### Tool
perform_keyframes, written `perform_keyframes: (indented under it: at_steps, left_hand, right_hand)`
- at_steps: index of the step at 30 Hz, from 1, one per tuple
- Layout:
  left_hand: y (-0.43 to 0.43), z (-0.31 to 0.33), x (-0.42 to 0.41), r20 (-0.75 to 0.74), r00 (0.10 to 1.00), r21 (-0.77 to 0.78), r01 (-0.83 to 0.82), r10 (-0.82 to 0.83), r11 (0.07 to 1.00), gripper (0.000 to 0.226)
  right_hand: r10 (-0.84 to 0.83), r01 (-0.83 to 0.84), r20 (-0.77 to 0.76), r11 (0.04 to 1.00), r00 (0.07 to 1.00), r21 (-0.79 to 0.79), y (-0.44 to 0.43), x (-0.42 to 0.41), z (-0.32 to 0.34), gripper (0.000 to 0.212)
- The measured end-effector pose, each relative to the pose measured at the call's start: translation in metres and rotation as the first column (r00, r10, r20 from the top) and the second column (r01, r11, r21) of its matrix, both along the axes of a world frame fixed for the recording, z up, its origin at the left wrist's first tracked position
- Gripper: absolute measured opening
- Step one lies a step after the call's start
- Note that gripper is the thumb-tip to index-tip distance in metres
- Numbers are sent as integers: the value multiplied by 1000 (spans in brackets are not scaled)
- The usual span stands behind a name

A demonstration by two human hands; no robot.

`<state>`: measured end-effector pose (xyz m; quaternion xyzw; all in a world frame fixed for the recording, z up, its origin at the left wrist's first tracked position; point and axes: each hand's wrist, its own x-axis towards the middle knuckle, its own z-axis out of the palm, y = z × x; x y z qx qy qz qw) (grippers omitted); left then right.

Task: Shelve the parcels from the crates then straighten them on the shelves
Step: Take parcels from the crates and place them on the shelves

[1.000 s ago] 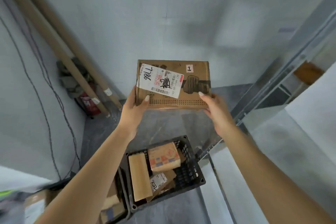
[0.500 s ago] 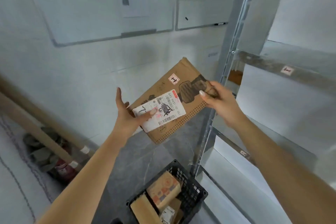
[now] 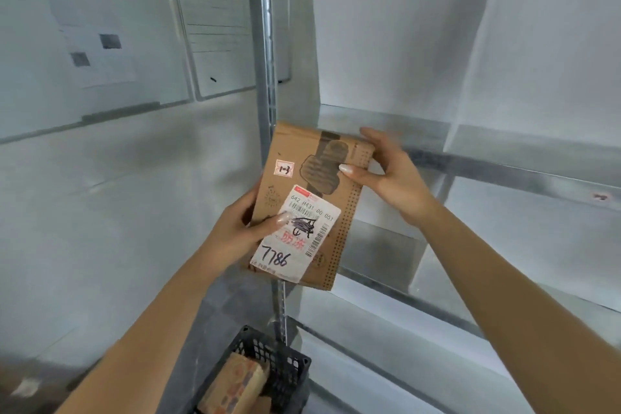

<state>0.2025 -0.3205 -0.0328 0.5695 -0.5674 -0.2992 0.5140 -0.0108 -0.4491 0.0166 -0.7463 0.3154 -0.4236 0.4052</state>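
Parcel upright between hands, left hand gripping lower edge, right hand pinching top corner

The parcel is standing before the shelf post, left hand at its lower left edge, right hand at its upper right corner. The crate, holding a second parcel, is sitting below.

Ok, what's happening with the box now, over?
Left hand and right hand grip the cardboard parcel marked 7786. Held upright before the metal shelf, not yet shelved. Nothing seen in the way.
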Motion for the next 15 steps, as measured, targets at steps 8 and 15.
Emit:
perform_keyframes:
  at_steps: [8,15]
  left_hand:
    - [8,12,-163,-277,959,-113,33,-63,993,41]
    - [-15,35,-274,-208,931,-143,274,-299,951,76]
  right_hand:
    - [36,-35,-7,998,999,55,59,-153,4,111]
    - [-127,127,-9,992,992,-19,95,-282,20,128]
